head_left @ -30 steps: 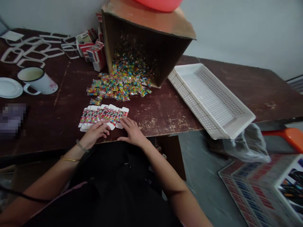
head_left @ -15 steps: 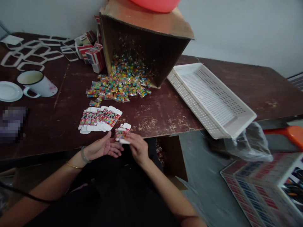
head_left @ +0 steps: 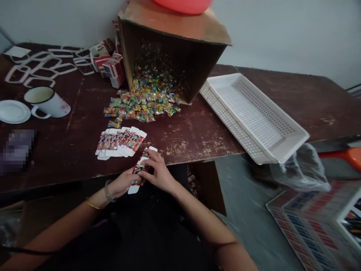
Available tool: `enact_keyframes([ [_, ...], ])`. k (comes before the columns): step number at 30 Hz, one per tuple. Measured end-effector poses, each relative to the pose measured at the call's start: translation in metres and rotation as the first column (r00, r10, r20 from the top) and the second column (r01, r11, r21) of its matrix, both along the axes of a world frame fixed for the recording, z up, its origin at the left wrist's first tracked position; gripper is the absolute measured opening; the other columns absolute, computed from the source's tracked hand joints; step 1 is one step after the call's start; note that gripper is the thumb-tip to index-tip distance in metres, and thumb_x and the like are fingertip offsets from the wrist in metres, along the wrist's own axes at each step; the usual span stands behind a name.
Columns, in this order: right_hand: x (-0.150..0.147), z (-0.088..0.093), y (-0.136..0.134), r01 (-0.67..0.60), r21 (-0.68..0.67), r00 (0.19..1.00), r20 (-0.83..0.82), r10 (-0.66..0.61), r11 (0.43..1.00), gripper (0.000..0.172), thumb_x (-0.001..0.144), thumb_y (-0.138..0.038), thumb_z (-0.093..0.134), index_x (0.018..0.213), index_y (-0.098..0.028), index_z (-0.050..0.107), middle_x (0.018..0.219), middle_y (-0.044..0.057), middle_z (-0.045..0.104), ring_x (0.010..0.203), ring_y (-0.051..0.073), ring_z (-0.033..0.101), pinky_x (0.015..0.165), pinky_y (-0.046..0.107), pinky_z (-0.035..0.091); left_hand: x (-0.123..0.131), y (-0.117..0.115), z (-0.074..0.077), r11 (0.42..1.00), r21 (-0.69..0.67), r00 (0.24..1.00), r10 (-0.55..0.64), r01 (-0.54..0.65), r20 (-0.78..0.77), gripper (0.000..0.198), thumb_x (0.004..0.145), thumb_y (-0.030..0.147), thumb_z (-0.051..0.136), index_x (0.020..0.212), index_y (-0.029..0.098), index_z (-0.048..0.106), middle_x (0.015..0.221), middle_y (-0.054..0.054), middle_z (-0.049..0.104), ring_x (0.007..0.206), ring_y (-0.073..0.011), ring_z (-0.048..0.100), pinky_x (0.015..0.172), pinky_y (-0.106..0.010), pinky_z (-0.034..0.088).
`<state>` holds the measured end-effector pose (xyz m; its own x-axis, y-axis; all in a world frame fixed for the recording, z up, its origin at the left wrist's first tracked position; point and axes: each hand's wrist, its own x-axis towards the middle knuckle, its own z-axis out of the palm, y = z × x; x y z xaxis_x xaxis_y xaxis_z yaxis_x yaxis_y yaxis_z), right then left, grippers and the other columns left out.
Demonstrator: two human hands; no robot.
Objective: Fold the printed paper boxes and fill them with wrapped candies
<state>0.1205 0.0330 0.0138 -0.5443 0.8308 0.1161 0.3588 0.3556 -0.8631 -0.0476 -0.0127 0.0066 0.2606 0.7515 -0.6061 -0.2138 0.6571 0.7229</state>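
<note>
My left hand [head_left: 123, 183] is closed round the lower part of a small printed candy carton [head_left: 135, 183], whose white end flap sticks out below the fingers. From the other side my right hand [head_left: 160, 174] grips the same carton, thumb and fingers bent over its printed face. White flaps show beneath the right fingertips at the table edge; whether they belong to a second carton I cannot tell. Just beyond the hands, a fanned row of flattened red cartons [head_left: 121, 142] lies on the table. Past these, a heap of small clear candy packets [head_left: 143, 103] spills out.
A cardboard box [head_left: 175, 24] lies on its side around the packets. To its right, a white perforated basket [head_left: 259, 113] overhangs the table edge. An enamel mug [head_left: 50, 103], a white lid [head_left: 14, 112] and empty white frames [head_left: 42, 67] are on the left.
My left hand, open and empty before, has closed on the carton. The right hand has shifted its fingers onto the carton's face. The fanned cartons stay in place.
</note>
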Motion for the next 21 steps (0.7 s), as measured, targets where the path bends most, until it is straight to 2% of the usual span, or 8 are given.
enact_keyframes([
  [2, 0.005, 0.004, 0.004, -0.127, -0.065, 0.992, -0.033, 0.125, 0.99, 0.01, 0.082, -0.03, 0.072, 0.085, -0.021, 0.07, 0.138, 0.008, 0.051, 0.131, 0.026, 0.043, 0.11, 0.047, 0.032, -0.002, 0.002, 0.006, 0.998, -0.003, 0.997, -0.056, 0.056, 0.05, 0.021, 0.059, 0.014, 0.066, 0.079, 0.018, 0.059, 0.065, 0.001, 0.064, 0.061, -0.0141, 0.057, 0.061, -0.026, 0.043],
  [4, 0.011, 0.009, 0.008, -0.286, -0.147, 0.955, -0.128, 0.269, 0.947, 0.009, 0.084, -0.028, 0.07, 0.083, -0.019, 0.07, 0.136, 0.007, 0.051, 0.127, 0.023, 0.049, 0.108, 0.041, 0.036, -0.007, 0.006, 0.01, 0.973, 0.075, 0.972, -0.225, 0.22, 0.063, 0.024, 0.062, 0.019, 0.07, 0.084, 0.017, 0.061, 0.072, -0.002, 0.069, 0.066, -0.0167, 0.061, 0.064, -0.028, 0.046],
  [6, 0.015, 0.012, 0.01, -0.331, -0.18, 0.935, -0.196, 0.296, 0.926, 0.009, 0.085, -0.027, 0.069, 0.085, -0.018, 0.07, 0.135, 0.007, 0.051, 0.125, 0.022, 0.05, 0.107, 0.037, 0.038, -0.012, 0.012, 0.009, 0.922, 0.175, 0.938, -0.333, 0.346, -0.1, 0.021, 0.065, 0.027, 0.074, 0.08, 0.016, 0.063, 0.068, -0.002, 0.068, 0.063, -0.0176, 0.06, 0.061, -0.028, 0.045],
  [10, 0.01, 0.006, -0.001, -0.099, -0.266, 0.974, -0.223, 0.039, 0.959, 0.014, 0.091, -0.027, 0.059, 0.099, -0.019, 0.066, 0.105, 0.006, 0.064, 0.095, 0.017, 0.061, 0.092, 0.032, 0.047, -0.014, 0.013, -0.004, 0.892, 0.357, 0.836, -0.042, 0.279, -0.548, 0.029, 0.072, 0.041, 0.071, 0.063, 0.015, 0.06, 0.055, 0.003, 0.058, 0.052, -0.0136, 0.051, 0.051, -0.024, 0.037],
  [13, 0.005, -0.002, -0.015, 0.071, -0.429, 0.925, -0.309, -0.22, 0.901, 0.036, 0.087, -0.032, 0.064, 0.12, -0.023, 0.053, 0.095, 0.002, 0.066, 0.072, 0.011, 0.059, 0.072, 0.025, 0.05, -0.009, 0.002, -0.01, 0.848, 0.5, 0.814, 0.161, 0.175, -0.559, 0.027, 0.082, 0.039, 0.064, 0.094, 0.015, 0.062, 0.065, 0.003, 0.062, 0.059, -0.0142, 0.056, 0.056, -0.023, 0.042],
  [16, 0.008, -0.008, -0.024, -0.043, -0.725, 0.825, -0.414, -0.385, 0.687, 0.037, 0.083, -0.045, 0.066, 0.108, -0.02, 0.055, 0.072, -0.003, 0.062, 0.054, 0.008, 0.052, 0.05, 0.018, 0.043, -0.009, -0.014, -0.011, 0.779, 0.605, 0.83, 0.223, 0.164, -0.512, 0.049, 0.085, 0.033, 0.063, 0.129, 0.019, 0.045, 0.075, 0.003, 0.066, 0.063, -0.0136, 0.06, 0.063, -0.024, 0.047],
  [19, 0.012, -0.018, -0.033, -0.281, -0.888, 0.796, -0.427, -0.429, 0.363, 0.037, 0.075, -0.044, 0.074, 0.096, -0.016, 0.061, 0.068, -0.003, 0.06, 0.051, 0.005, 0.051, 0.046, 0.016, 0.042, -0.016, -0.033, -0.017, 0.727, 0.612, 0.813, 0.13, 0.311, -0.567, 0.04, 0.085, 0.031, 0.063, 0.123, 0.022, 0.054, 0.078, 0.002, 0.068, 0.064, -0.0141, 0.062, 0.064, -0.024, 0.049],
  [21, 0.01, -0.026, -0.043, -0.317, -0.922, 0.82, -0.385, -0.424, 0.225, 0.04, 0.065, -0.035, 0.082, 0.094, -0.015, 0.064, 0.071, -0.003, 0.063, 0.05, 0.004, 0.05, 0.048, 0.015, 0.044, -0.024, -0.047, -0.023, 0.715, 0.591, 0.796, 0.079, 0.374, -0.6, 0.03, 0.083, 0.031, 0.064, 0.112, 0.024, 0.063, 0.083, 0.0, 0.072, 0.07, -0.0163, 0.066, 0.068, -0.025, 0.05],
])
